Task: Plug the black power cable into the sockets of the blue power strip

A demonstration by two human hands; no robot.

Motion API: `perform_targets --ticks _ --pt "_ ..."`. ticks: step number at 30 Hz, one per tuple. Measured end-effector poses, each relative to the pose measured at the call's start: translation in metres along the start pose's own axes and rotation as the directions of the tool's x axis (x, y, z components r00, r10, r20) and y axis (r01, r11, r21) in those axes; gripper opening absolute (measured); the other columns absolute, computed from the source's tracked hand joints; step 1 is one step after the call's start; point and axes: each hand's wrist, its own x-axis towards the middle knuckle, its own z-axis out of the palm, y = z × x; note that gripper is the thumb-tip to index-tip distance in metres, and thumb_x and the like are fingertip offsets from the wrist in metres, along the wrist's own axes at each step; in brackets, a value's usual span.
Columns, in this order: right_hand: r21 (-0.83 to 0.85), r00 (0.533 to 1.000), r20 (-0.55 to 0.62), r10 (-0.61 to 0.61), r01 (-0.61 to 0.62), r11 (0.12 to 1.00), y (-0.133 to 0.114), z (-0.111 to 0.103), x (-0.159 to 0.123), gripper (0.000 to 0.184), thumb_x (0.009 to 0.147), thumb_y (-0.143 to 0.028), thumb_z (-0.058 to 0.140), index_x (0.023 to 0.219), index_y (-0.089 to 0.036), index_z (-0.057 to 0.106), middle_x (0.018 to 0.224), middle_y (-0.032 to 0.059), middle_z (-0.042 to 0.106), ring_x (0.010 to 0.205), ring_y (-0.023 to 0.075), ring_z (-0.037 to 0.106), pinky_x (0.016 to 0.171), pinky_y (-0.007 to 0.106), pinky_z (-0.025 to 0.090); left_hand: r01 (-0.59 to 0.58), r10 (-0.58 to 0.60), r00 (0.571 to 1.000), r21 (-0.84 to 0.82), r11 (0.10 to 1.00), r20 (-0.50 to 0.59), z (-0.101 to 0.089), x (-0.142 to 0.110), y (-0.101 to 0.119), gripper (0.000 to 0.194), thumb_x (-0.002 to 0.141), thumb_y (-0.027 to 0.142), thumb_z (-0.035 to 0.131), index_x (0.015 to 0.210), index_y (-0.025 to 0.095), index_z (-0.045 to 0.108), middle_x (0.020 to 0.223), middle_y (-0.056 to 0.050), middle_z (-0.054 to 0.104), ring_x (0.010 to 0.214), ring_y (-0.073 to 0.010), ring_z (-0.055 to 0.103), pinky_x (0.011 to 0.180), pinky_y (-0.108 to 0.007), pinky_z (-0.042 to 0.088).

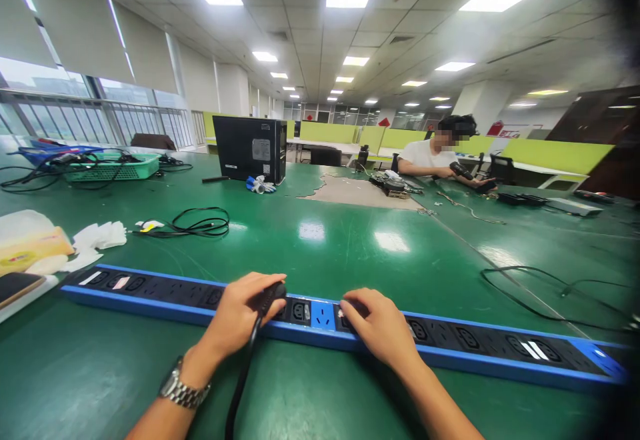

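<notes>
A long blue power strip (323, 316) with black socket panels lies across the green table in front of me. My left hand (245, 310) is closed round a black power plug (273, 293), held over the strip left of its blue socket. The plug's thick black cord (243, 377) hangs down from that hand toward me. Right of the blue socket, my right hand (377, 323) grips the strip, thumb on its top face and fingers bent toward its far edge. The plug's front end is mostly hidden by my fingers, so I cannot tell whether it touches a socket.
Coiled black cable (200, 223), tissues (100, 235) and a phone (20, 287) lie at left. A green basket (115, 168) and black computer case (250, 149) stand farther back. Across the table, a person (435, 153) handles a dark object. Another cable (540, 293) lies at right.
</notes>
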Motion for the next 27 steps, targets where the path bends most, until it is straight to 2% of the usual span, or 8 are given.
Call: perform_targets --ticks 4,8,13,19,23,27 --pt "-0.009 1.000 -0.004 -0.007 0.007 1.000 -0.002 -0.001 0.000 0.031 0.090 -0.041 0.045 0.093 -0.022 0.070 0.096 0.0062 0.072 0.092 0.0228 0.061 0.083 0.038 0.044 0.059 -0.061 0.997 0.057 0.997 0.038 0.042 0.005 0.019 0.032 0.082 0.028 0.070 0.114 0.023 0.069 0.093 -0.006 0.073 0.084 -0.0206 0.065 0.078 -0.031 0.050" --pt "-0.006 1.000 -0.007 -0.015 0.015 1.000 -0.002 -0.001 0.000 0.031 0.090 -0.040 0.045 0.093 -0.022 0.070 0.095 0.0062 0.072 0.091 0.0230 0.061 0.083 0.038 0.045 0.089 -0.103 0.988 0.121 0.989 0.115 0.065 0.012 0.031 0.034 0.078 0.025 0.074 0.112 0.024 0.071 0.094 -0.005 0.074 0.086 -0.0229 0.066 0.078 -0.034 0.051" --pt "-0.005 0.999 -0.038 -0.030 0.030 1.000 -0.002 -0.001 -0.001 0.028 0.090 -0.038 0.047 0.092 -0.023 0.070 0.094 0.0057 0.072 0.090 0.0223 0.062 0.081 0.037 0.046 0.023 -0.052 0.988 0.192 0.981 0.149 0.071 0.016 0.032 0.032 0.076 0.023 0.074 0.108 0.025 0.072 0.093 -0.005 0.075 0.085 -0.0242 0.067 0.078 -0.037 0.052" --pt "-0.008 1.000 -0.025 -0.008 0.008 1.000 -0.003 -0.001 -0.001 0.030 0.090 -0.039 0.045 0.093 -0.023 0.070 0.096 0.0057 0.072 0.091 0.0229 0.062 0.083 0.038 0.046 -0.154 0.117 0.976 0.209 0.966 0.182 0.074 0.008 0.029 0.038 0.079 0.018 0.068 0.116 0.024 0.065 0.103 -0.005 0.073 0.095 -0.0250 0.065 0.084 -0.041 0.050" --pt "0.037 0.998 -0.052 -0.016 0.018 0.999 -0.001 -0.001 -0.002 0.027 0.086 -0.033 0.047 0.095 -0.022 0.070 0.096 0.0060 0.072 0.091 0.0229 0.063 0.083 0.039 0.047 -0.140 0.108 0.984 0.232 0.963 0.144 0.074 0.004 0.027 0.047 0.076 0.017 0.068 0.122 0.020 0.060 0.105 -0.008 0.071 0.096 -0.0269 0.063 0.086 -0.043 0.049" --pt "0.078 0.987 -0.075 -0.141 0.146 0.986 -0.001 -0.006 -0.005 0.025 0.079 -0.023 0.050 0.096 -0.021 0.067 0.097 0.0061 0.071 0.093 0.0224 0.061 0.084 0.039 0.046 -0.107 0.090 0.991 0.171 0.980 0.104 0.072 0.002 0.026 0.032 0.076 0.012 0.061 0.106 0.021 0.064 0.097 -0.005 0.071 0.087 -0.0234 0.063 0.080 -0.038 0.048"
